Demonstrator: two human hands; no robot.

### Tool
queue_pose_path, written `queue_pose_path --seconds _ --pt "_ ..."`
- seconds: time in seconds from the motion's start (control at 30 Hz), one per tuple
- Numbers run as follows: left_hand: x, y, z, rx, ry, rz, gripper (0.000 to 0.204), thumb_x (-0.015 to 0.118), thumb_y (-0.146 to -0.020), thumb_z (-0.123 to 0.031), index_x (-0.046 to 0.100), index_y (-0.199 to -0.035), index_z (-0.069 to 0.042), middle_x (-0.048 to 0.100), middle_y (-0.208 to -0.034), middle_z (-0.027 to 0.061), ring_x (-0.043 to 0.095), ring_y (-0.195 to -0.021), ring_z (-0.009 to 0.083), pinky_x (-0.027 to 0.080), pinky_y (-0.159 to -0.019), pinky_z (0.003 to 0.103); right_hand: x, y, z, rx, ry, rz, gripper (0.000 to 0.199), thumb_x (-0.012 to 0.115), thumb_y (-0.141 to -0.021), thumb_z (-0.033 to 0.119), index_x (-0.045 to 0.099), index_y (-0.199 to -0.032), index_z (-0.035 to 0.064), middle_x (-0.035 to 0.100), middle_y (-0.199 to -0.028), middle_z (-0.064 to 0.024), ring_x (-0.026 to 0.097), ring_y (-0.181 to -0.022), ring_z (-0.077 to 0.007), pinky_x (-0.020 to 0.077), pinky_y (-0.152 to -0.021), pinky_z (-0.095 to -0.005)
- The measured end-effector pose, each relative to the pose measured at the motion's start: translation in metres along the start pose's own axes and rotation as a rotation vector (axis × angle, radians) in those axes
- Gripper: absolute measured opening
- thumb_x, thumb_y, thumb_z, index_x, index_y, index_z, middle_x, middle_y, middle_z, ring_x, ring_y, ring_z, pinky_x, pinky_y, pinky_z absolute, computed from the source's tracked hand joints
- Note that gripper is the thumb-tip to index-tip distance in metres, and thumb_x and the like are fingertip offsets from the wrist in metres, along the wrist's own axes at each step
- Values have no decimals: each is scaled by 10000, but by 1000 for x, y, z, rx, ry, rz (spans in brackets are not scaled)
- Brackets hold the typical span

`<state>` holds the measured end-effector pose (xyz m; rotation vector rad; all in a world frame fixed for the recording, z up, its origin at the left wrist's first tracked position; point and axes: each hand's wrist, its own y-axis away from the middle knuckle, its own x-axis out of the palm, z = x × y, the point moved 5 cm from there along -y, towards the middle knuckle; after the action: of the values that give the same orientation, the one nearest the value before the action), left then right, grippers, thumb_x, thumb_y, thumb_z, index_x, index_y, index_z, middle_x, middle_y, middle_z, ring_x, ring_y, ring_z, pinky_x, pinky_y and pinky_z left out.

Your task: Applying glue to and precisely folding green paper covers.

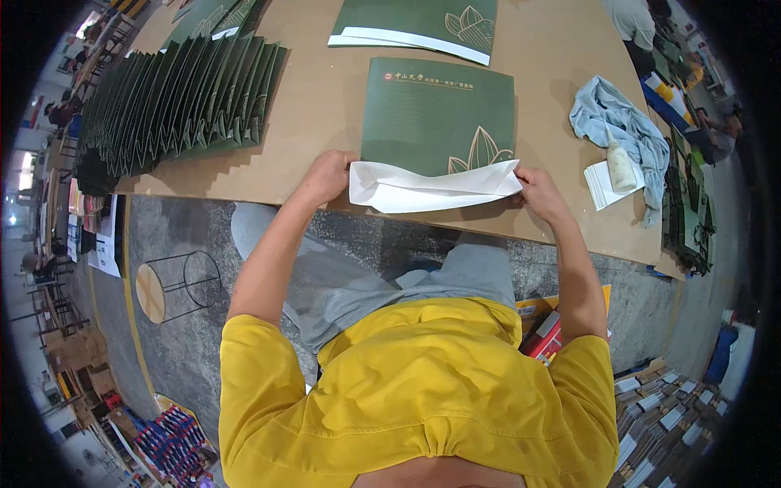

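Observation:
A green paper bag (423, 106) with a gold leaf outline lies flat before me, its white bottom end (435, 189) folded open toward my body. My left hand (329, 176) grips the left corner of that white end, fingers closed. At the opposite corner my right hand (540, 193) is closed on the paper, thumb on top. The white end stands partly raised between both hands, near the table's front edge. Just beyond lies another green bag sheet (415, 24) with a white strip along its near edge.
Many folded green bags (187, 98) stand in a row at the table's left. To the right, a squeeze bottle (620, 167) rests on white cards (600, 185) beside a light blue cloth (614, 114). A round stool (151, 293) is on the floor at left.

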<state>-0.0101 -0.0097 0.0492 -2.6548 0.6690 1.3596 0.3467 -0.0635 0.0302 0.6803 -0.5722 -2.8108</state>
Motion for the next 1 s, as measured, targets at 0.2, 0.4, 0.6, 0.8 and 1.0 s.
queue_pose_path --seconds 0.2,0.4,0.6,0.8,1.0 --pt "3 -3 7 -123 -49 -142 133 494 -822 -105 563 -865 0 633 -807 232 618 -780 373 474 -675 424 -2 6 8 9 20 -26 259 417 -901 103 603 -1009 -41 621 -816 -89 596 -721 -148 485 -650 -290" --pt "-10 -12 17 -141 -193 98 186 589 -785 -168 542 -868 -9 632 -851 208 599 -838 388 461 -709 461 -1 9 23 3 -1 -83 249 419 -865 62 613 -1006 -8 614 -775 -87 594 -623 -142 495 -576 -265" --pt "-29 1 -10 -249 -47 87 183 585 -762 -101 615 -914 -5 638 -809 200 627 -791 334 480 -703 393 3 -1 6 98 4 -49 172 441 -852 43 597 -914 11 577 -699 -49 573 -555 -116 467 -487 -250" --pt "12 2 -168 444 181 79 222 514 -818 -68 624 -1005 -26 637 -825 211 626 -738 334 486 -663 365 0 4 6 19 -44 -71 175 452 -841 45 613 -894 0 585 -677 -66 575 -549 -129 468 -492 -260" --pt "82 -54 -164 410 -16 372 174 529 -800 -111 636 -895 -13 628 -791 204 609 -735 373 471 -653 418 3 11 15 -76 18 -112 180 466 -849 66 608 -918 -19 595 -679 -88 588 -581 -149 487 -515 -288"
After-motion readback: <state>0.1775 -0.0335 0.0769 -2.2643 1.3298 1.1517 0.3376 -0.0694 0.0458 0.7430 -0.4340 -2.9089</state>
